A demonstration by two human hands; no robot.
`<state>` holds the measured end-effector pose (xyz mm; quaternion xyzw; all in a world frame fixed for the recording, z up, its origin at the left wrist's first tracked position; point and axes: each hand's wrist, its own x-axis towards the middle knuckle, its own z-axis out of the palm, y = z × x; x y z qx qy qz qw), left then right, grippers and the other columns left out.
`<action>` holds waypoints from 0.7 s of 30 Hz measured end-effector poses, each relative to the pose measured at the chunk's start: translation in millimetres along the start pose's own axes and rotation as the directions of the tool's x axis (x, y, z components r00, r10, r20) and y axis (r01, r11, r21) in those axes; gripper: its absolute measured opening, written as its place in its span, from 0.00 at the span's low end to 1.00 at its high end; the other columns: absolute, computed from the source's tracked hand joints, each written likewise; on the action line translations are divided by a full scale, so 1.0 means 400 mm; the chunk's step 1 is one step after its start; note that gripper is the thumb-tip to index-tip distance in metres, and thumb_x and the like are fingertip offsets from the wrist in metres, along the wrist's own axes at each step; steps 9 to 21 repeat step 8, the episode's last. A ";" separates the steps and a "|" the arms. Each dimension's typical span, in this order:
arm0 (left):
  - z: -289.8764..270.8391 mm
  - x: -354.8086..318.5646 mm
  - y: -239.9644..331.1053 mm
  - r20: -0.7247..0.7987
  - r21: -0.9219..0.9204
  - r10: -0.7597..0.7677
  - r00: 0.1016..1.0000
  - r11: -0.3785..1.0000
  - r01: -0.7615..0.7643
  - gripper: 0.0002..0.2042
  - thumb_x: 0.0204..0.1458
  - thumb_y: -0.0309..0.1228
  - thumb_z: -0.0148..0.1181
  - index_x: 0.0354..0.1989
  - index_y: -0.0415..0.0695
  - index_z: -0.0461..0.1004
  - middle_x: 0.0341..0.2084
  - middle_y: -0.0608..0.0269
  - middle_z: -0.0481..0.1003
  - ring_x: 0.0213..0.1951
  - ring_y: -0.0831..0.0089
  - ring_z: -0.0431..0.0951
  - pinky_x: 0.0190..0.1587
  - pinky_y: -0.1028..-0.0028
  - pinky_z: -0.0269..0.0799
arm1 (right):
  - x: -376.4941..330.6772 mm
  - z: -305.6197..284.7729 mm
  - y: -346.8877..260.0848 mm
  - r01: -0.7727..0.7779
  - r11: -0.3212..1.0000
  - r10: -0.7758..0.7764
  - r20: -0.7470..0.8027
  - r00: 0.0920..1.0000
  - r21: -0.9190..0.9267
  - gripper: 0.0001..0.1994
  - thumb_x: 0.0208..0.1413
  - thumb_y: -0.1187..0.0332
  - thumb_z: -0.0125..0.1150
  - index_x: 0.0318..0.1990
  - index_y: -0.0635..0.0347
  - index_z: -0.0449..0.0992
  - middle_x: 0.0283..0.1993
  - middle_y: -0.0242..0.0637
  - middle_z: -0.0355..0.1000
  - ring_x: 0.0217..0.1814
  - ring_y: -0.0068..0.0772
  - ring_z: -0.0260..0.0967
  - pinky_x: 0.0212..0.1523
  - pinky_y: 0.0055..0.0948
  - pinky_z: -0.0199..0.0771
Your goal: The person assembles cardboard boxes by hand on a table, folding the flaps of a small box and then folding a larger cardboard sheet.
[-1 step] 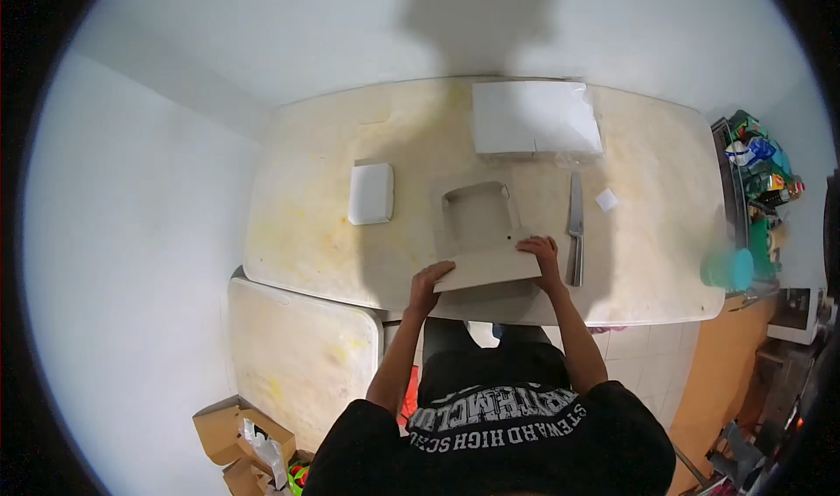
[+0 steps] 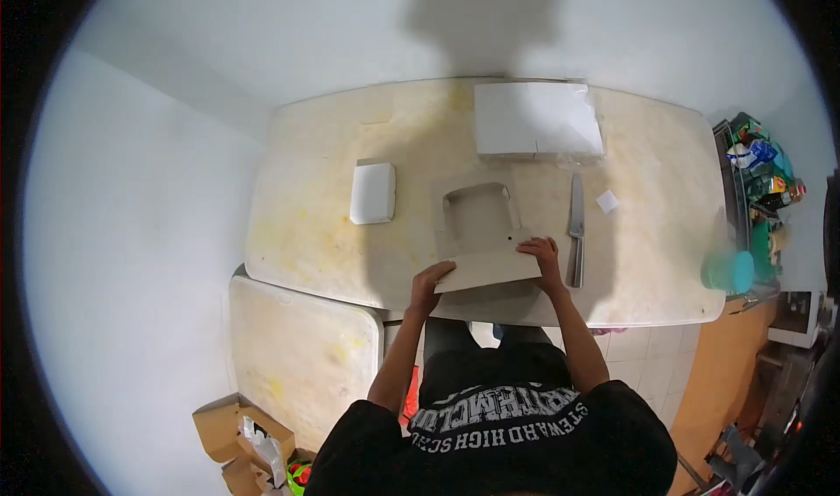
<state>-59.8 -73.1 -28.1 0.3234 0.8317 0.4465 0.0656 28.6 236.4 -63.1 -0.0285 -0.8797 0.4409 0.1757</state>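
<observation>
On the table in front of me lies a partly folded cardboard box point(image 2: 486, 269), its tray open and its wide lid panel towards me. My left hand point(image 2: 429, 288) grips the left front corner of that panel, fingers over the top. At the panel's right edge, my right hand point(image 2: 544, 258) is closed on the cardboard, fingers bent over it. A kitchen knife point(image 2: 577, 209) with a grey handle rests just right of the box, blade pointing away from me. Left of the box sits a small closed white box point(image 2: 374, 192).
A large white carton point(image 2: 535, 120) in clear wrap stands at the table's back. Beyond the knife is a small white square point(image 2: 607, 201). A teal container point(image 2: 739, 271) and a rack of packages and bottles point(image 2: 763, 165) line the right. A second table point(image 2: 302, 330) adjoins at lower left.
</observation>
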 end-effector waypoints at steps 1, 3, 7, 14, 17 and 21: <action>-0.002 -0.010 -0.010 0.004 0.002 -0.020 1.000 1.000 0.020 0.25 0.38 0.12 0.56 0.48 0.46 0.76 0.49 0.54 0.76 0.53 0.55 0.75 0.54 0.62 0.72 | -0.011 -0.007 -0.011 0.001 1.000 0.001 0.052 0.999 -0.031 0.26 0.30 0.70 0.66 0.47 0.48 0.78 0.53 0.32 0.74 0.62 0.40 0.62 0.66 0.43 0.50; 0.003 0.005 0.012 0.019 -0.004 -0.044 0.999 0.999 0.044 0.24 0.39 0.13 0.56 0.48 0.46 0.76 0.49 0.54 0.76 0.53 0.57 0.75 0.55 0.62 0.71 | -0.032 -0.021 0.014 0.001 0.999 0.002 0.064 0.998 -0.051 0.26 0.32 0.69 0.67 0.47 0.48 0.78 0.53 0.33 0.73 0.63 0.41 0.62 0.65 0.43 0.52; 0.007 0.018 -0.010 0.105 0.183 -0.006 0.994 0.983 -0.013 0.22 0.43 0.15 0.55 0.49 0.45 0.76 0.50 0.52 0.75 0.56 0.60 0.73 0.58 0.64 0.68 | -0.053 -0.045 0.022 0.197 0.911 -0.158 0.135 0.978 -0.363 0.27 0.36 0.65 0.71 0.51 0.48 0.78 0.55 0.36 0.72 0.63 0.46 0.60 0.64 0.42 0.57; 0.015 0.025 -0.028 0.121 0.210 0.004 0.993 0.977 -0.030 0.22 0.42 0.18 0.58 0.50 0.44 0.76 0.51 0.52 0.74 0.58 0.62 0.71 0.59 0.65 0.67 | -0.051 -0.050 0.020 0.213 0.893 -0.155 0.175 0.972 -0.397 0.32 0.29 0.70 0.70 0.52 0.49 0.77 0.59 0.41 0.69 0.66 0.48 0.58 0.67 0.43 0.54; 0.015 0.025 -0.028 0.121 0.210 0.004 0.993 0.977 -0.030 0.22 0.42 0.18 0.58 0.50 0.44 0.76 0.51 0.52 0.74 0.58 0.62 0.71 0.59 0.65 0.67 | -0.051 -0.050 0.020 0.213 0.893 -0.155 0.175 0.972 -0.397 0.32 0.29 0.70 0.70 0.52 0.49 0.77 0.59 0.41 0.69 0.66 0.48 0.58 0.67 0.43 0.54; 0.015 0.025 -0.028 0.121 0.210 0.004 0.993 0.977 -0.030 0.22 0.42 0.18 0.58 0.50 0.44 0.76 0.51 0.52 0.74 0.58 0.62 0.71 0.59 0.65 0.67 | -0.051 -0.050 0.020 0.213 0.893 -0.155 0.175 0.972 -0.397 0.32 0.29 0.70 0.70 0.52 0.49 0.77 0.59 0.41 0.69 0.66 0.48 0.58 0.67 0.43 0.54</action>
